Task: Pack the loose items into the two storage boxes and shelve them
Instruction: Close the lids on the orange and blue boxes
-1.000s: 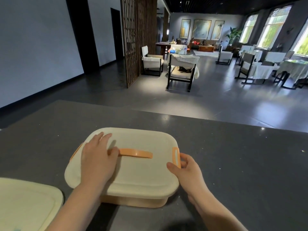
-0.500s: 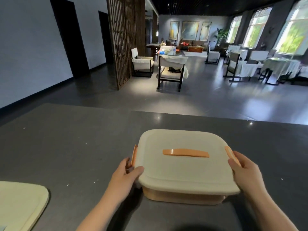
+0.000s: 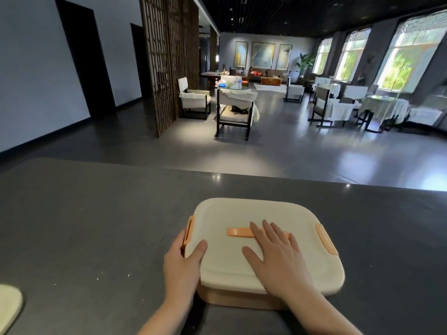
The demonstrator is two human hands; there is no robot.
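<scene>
Seen from the head camera, a person stands at a dark grey counter (image 3: 96,226) with both bare forearms reaching forward over its near edge. A cream storage box (image 3: 266,250) with its lid on sits on the counter directly in front of them, a little right of centre.

The right hand (image 3: 278,257) lies flat, palm down, on top of the box lid. Its fingers are spread wide and straight, pointing away from the person, and they cover the right part of the orange carry handle (image 3: 239,232) that runs across the middle of the lid. The thumb sticks out to the left across the lid. This hand presses or rests rather than grips; nothing is closed inside it.

The left hand (image 3: 183,259) is at the box's left side, wrist straight, forearm angled in from the lower left. Its thumb lies on top of the lid near the corner, while the other fingers curl round the box's left edge, just below the orange left latch (image 3: 189,228). The matching right latch (image 3: 325,239) on the far side of the lid is untouched.

Well to the left of the box, at the counter's near edge, the rounded corner of a second cream lid or box (image 3: 9,305) shows; most of it is cut off.

Beyond the counter lies a dim hall with chairs and bright windows.
</scene>
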